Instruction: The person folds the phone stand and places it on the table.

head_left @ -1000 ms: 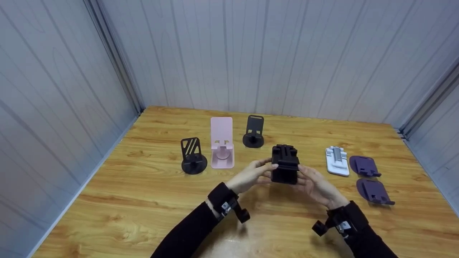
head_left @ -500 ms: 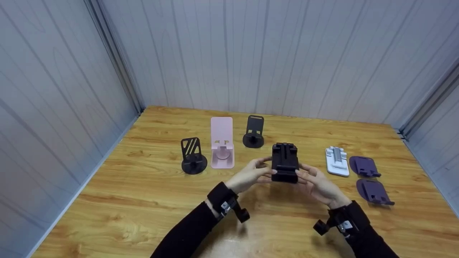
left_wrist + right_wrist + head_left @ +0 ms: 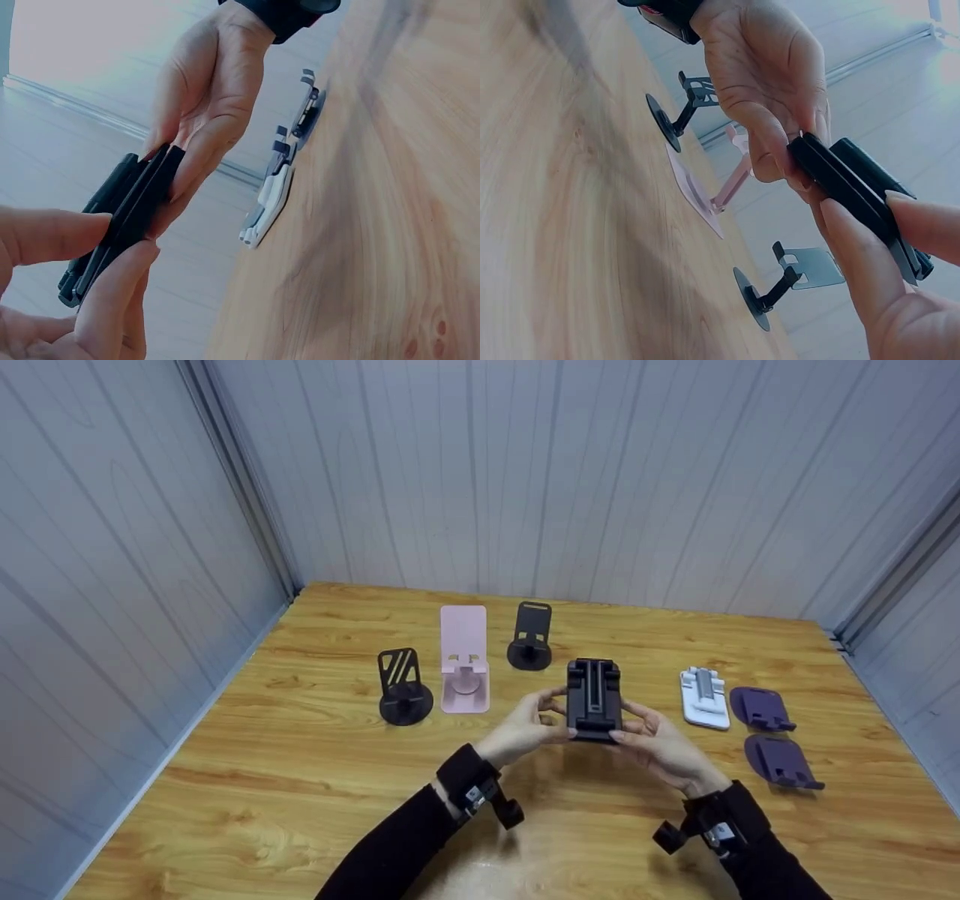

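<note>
Above the table, a black folded phone stand (image 3: 594, 694) is held between both hands, its hinged side facing up toward the head camera. My left hand (image 3: 521, 730) pinches its left lower edge, thumb on the face and fingers at the side and beneath. At the opposite edge my right hand (image 3: 664, 750) pinches it in the same manner. Seen edge-on in the left wrist view, the folded stand (image 3: 124, 225) shows flat layers pressed close together. The right wrist view shows the thumb and a finger of my right hand (image 3: 892, 292) on its two faces.
On the left stand an unfolded black phone stand (image 3: 401, 690), a pink one (image 3: 463, 641) and a dark grey one (image 3: 532, 626). A white folded stand (image 3: 705, 699) and two purple folded ones (image 3: 763, 709) lie right on the wooden table (image 3: 300, 810). Panelled walls (image 3: 495, 480) enclose it.
The black phone stand has tilted so its hinged face shows more fully and its central slot is visible. Both thumbs now sit lower, near its bottom edge. The other stands have not moved.
</note>
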A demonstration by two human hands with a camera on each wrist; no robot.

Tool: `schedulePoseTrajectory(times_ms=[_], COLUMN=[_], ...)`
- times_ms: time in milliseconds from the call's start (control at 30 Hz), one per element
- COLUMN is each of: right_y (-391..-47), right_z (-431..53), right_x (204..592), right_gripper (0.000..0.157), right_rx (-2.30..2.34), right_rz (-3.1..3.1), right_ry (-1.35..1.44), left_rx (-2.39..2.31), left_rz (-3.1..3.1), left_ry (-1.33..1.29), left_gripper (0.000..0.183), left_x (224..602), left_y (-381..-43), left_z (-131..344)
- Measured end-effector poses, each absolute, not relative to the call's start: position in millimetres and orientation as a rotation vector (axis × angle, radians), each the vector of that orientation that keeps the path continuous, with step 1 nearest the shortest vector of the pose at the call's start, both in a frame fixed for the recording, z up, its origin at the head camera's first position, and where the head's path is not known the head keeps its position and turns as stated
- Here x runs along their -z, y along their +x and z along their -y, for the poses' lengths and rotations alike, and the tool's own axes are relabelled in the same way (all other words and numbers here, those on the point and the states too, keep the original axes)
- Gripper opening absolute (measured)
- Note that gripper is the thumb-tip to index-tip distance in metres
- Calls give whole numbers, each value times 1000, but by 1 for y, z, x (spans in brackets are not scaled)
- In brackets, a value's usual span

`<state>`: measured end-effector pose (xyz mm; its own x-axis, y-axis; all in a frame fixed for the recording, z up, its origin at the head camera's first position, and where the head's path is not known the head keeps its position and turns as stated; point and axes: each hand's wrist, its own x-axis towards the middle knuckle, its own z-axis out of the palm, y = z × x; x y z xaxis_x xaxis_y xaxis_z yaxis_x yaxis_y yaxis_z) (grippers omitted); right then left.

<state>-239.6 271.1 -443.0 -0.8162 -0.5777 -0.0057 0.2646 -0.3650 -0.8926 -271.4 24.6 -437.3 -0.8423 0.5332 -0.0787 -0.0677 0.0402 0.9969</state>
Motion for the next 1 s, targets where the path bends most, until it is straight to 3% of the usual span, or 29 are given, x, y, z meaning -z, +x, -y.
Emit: schedulePoseTrajectory(times_ms=[500, 767, 1000], right_y=[-230, -216, -203], right_z=[-294, -334, -375], right_x=[437, 436, 447], right_gripper=[92, 92, 93], right_rx=[2164, 2060, 1991], right_rz=[-1442, -1535, -1611], right_ry=[-425, -324, -189], left_rx=[-1579, -1179, -1149], left_rz=[-2246, -2661, -2673], left_ry=[823, 1006, 1031], left_gripper=[73, 73, 81], left_x=[426, 425, 431], left_y=[-265, -257, -255], left_z=[-19, -7, 4])
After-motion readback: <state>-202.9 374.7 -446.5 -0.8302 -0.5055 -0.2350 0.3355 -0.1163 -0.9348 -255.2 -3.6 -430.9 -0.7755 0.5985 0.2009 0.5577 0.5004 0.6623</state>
